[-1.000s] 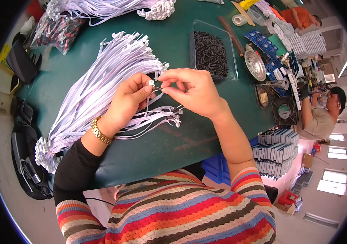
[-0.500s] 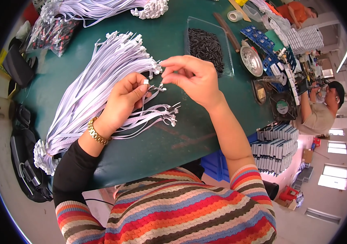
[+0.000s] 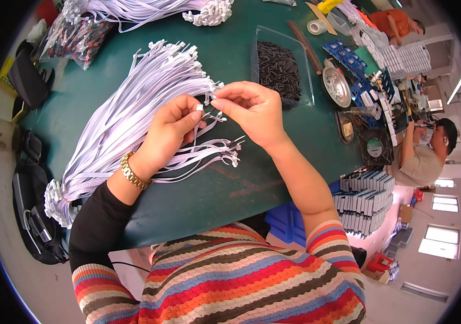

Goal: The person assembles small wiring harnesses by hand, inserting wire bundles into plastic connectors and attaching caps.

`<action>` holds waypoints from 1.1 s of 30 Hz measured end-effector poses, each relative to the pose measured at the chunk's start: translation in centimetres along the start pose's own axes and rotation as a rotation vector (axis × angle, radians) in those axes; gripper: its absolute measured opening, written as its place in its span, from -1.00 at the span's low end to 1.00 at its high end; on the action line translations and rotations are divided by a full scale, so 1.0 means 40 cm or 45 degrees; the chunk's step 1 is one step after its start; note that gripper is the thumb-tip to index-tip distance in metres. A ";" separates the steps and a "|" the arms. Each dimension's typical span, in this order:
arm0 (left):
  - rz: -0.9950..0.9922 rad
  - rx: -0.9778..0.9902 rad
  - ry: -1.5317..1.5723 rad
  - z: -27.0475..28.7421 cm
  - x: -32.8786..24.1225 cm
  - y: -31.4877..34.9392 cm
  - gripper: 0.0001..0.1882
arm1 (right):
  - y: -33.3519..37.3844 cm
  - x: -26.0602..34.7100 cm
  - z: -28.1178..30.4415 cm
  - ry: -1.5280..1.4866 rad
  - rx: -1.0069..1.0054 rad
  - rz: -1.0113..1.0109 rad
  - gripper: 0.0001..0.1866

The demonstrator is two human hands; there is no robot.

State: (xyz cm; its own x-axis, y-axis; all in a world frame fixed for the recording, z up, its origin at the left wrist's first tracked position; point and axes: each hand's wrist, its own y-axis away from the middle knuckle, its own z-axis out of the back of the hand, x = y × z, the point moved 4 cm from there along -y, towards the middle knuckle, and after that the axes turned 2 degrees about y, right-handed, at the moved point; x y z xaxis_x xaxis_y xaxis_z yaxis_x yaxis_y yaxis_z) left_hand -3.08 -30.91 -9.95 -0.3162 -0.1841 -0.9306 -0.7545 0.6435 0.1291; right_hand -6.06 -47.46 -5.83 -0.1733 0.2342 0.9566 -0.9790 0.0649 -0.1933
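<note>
A thick bundle of white ribbon cables (image 3: 128, 108) lies across the table, with small white connectors clustered at both ends. My left hand (image 3: 170, 132) is closed on a ribbon cable, whose white connector (image 3: 199, 107) sticks up between thumb and forefinger. Beside the bundle's far-right end, my right hand (image 3: 257, 112) has thumb and forefinger pinched together close to the connectors. What lies between those fingertips is too small to make out. Below my left hand, a smaller group of cables (image 3: 203, 150) fans out to the right, some with dark tips.
A clear plastic box (image 3: 308, 89) of small black pieces (image 3: 279, 70) stands right of the bundle. Beyond it are a metal dish (image 3: 337, 86), blue circuit boards (image 3: 344, 54) and a fan (image 3: 375, 147). More cables (image 3: 144, 12) lie at the back. A co-worker (image 3: 422, 156) sits at right.
My right hand has come slightly lower and its fingertips have drawn together near the bundle's connectors. My left hand keeps hold of the cable. The whole view has shifted a little.
</note>
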 end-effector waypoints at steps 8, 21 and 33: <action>0.001 0.011 0.046 0.002 0.002 -0.002 -0.93 | 0.003 0.019 -0.001 0.180 -0.047 0.122 -0.86; -0.006 0.008 0.038 0.001 0.004 -0.004 -0.93 | 0.007 0.005 -0.013 -0.052 -0.065 0.079 -0.69; -0.014 0.013 -0.046 -0.009 -0.007 0.000 -0.93 | 0.013 0.007 -0.022 -0.223 -0.028 0.038 -0.47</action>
State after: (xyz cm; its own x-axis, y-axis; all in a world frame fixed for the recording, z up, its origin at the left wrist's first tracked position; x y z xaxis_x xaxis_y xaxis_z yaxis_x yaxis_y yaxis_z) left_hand -3.18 -31.12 -9.55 -0.2870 -0.1645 -0.9437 -0.7517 0.6493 0.1155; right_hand -6.52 -46.52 -5.85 -0.2202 0.0637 0.9734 -0.9708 0.0825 -0.2251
